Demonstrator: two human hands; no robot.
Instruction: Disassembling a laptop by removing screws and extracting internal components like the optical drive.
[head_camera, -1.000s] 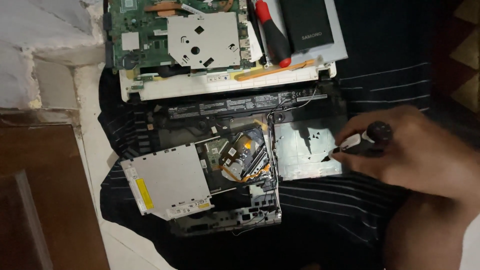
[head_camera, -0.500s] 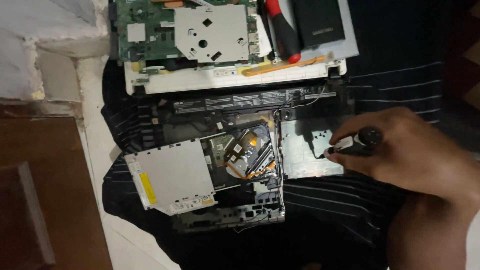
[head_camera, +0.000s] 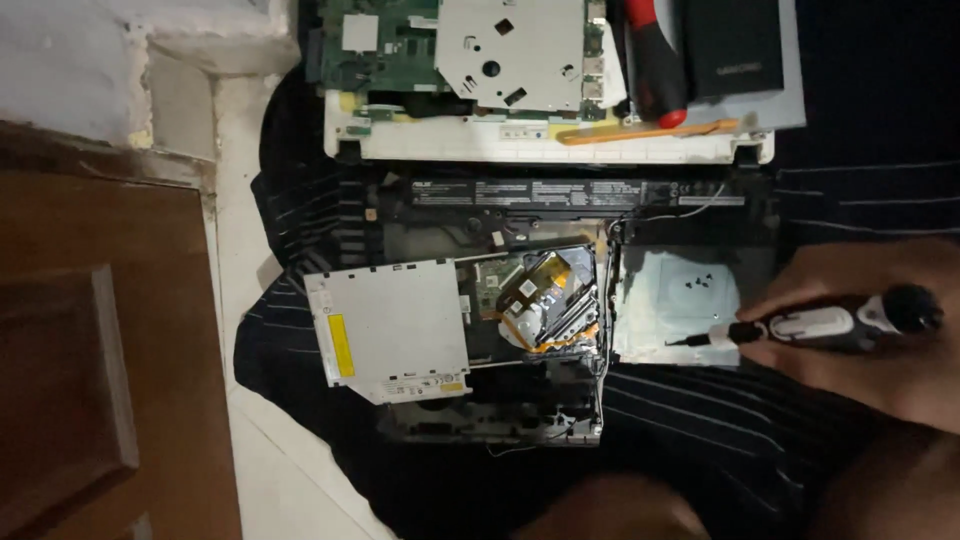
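— Screwdriver (head_camera: 830, 323) position is asked about first: where is it held?

— A slim black and silver precision screwdriver is gripped in the right hand (head_camera: 880, 340), fingers closed around the barrel, with the black cap at the outer end. The tip is laid against the right part of a pale metal plate (head_camera: 665, 300) inside the opened laptop base (head_camera: 560, 330), which is spread on a dark striped cloth (head_camera: 800, 440).

— And the left hand?

— It is not seen; nothing can be said of its state. Only a rounded shape, probably a knee, is shown at the bottom edge.

— How is the right hand posed?

— It is brought in from the right, the wrist kept low over the cloth, the tool held almost flat and pointed leftward.

— What is judged good practice for this step?

— The shaft is best raised nearer to upright so the tip is seated squarely in the screw head, and steady downward pressure is kept so the head is not stripped. The copper-coloured flex ribbon (head_camera: 545, 300) beside the plate should be avoided.

— What else is nearby?

— A silver optical drive (head_camera: 390, 330) is laid to the left. Above, a green circuit board (head_camera: 400, 40), a red-handled screwdriver (head_camera: 655, 60) and an orange pry tool (head_camera: 650, 132) are rested on a white casing (head_camera: 540, 148).
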